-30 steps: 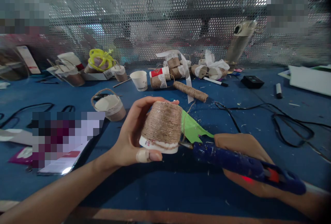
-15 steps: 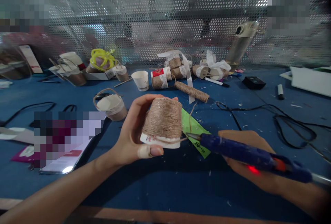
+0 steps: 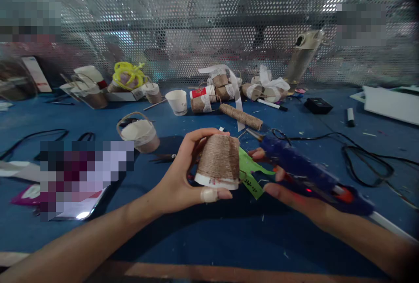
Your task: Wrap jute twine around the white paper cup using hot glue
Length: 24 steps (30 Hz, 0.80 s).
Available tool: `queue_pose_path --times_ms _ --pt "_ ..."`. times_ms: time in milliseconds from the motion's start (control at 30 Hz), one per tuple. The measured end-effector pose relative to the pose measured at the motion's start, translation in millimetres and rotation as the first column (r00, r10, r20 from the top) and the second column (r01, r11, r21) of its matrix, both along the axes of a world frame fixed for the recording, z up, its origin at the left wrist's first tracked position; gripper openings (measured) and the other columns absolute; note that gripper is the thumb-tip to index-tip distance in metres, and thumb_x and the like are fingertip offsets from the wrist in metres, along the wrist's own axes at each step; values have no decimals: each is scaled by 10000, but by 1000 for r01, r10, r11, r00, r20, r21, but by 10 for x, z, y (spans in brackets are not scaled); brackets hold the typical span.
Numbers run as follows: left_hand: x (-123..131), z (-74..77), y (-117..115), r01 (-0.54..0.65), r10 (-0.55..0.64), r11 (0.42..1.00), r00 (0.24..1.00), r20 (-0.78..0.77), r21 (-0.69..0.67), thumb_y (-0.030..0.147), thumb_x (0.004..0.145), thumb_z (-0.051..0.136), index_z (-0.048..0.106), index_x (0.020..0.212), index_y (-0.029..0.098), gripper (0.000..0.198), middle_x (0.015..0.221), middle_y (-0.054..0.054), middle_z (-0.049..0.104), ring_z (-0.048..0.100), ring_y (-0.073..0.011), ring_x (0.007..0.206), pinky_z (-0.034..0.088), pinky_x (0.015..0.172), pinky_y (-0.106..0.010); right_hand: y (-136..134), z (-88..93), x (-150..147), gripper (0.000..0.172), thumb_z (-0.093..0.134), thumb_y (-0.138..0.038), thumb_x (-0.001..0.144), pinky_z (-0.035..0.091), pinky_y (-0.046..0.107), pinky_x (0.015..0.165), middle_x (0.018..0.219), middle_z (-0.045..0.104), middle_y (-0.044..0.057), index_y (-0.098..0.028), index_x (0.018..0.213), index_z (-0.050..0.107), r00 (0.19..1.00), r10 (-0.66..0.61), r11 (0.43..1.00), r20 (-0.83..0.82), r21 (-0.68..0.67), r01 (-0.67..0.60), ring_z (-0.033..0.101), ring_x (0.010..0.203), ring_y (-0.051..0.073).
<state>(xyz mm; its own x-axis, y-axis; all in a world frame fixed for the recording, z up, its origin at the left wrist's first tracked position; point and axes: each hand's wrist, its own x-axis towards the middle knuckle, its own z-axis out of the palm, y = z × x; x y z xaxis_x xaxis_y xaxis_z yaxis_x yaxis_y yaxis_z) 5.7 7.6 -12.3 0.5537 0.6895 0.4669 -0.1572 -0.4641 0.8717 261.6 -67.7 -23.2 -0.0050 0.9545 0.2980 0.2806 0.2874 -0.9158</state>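
My left hand [image 3: 181, 182] is wrapped round an upturned paper cup covered in brown twine [image 3: 219, 161], thumb with a plaster pressed under its white rim. My right hand [image 3: 288, 196] grips a blue hot glue gun [image 3: 304, 172], its nozzle pointing up and left, level with the cup's top and a little apart from it. A green paper scrap [image 3: 250, 172] lies on the blue table [image 3: 209, 239] between the cup and the gun.
A small twine-handled cup basket [image 3: 139, 134] sits left of my hand. Further back lie a white paper cup [image 3: 176, 101], a twine spool [image 3: 241, 116], several wrapped cups and ribbon [image 3: 229, 84]. Black cables [image 3: 360, 152] loop at the right. A perforated metal screen [image 3: 209, 25] closes the back.
The glue gun swung up and away from the cup's lower rim, nozzle now higher near the cup's top. My left hand shifted the cup slightly right.
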Motion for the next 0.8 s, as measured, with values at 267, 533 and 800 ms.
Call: queue_pose_path --times_ms 267,533,800 --pt "30 36 -87 -72 70 997 992 -107 -8 282 662 920 448 1373 329 855 1430 -36 524 515 -242 1340 479 1064 -294 -2 -17 -82 373 913 -344 666 626 307 696 870 709 -20 -265 833 588 998 -12 977 -66 -211 -2 714 787 189" --pt "28 46 -78 -135 138 990 973 -185 31 273 650 930 434 1350 336 860 1421 -52 520 510 -266 1342 538 925 -273 40 124 -64 317 823 -325 822 529 269 742 857 680 -44 -249 767 520 978 73 981 -198 -164 -106 644 824 143" --pt "36 23 -94 -152 155 988 980 -124 30 251 646 928 447 1330 323 840 1377 -45 526 540 -248 1303 529 943 -271 45 128 -44 282 785 -394 856 476 272 721 841 647 -49 -246 752 568 988 103 965 -118 -227 -128 583 762 129"
